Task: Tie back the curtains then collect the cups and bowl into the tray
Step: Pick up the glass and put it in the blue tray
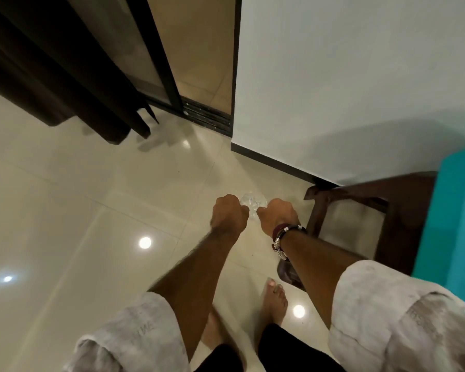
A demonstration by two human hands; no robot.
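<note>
Both my hands are held out over the floor with a small clear glass vessel [253,202] between them; whether it is a cup or the bowl I cannot tell. My left hand [230,214] has curled fingers at the vessel's left rim. My right hand [277,215], with bracelets on the wrist, grips its right rim. Most of the vessel is hidden behind my knuckles. Dark brown curtains [51,76] hang at the upper left, their hems just above the floor. No tray is in view.
A dark-framed sliding glass door [172,76] stands behind the curtains, its track [207,116] on the floor. A white wall [346,89] with dark skirting runs to the right. A dark wooden seat frame [360,208] with a teal cushion [454,216] is close on the right. Glossy cream tiles [65,210] spread to the left.
</note>
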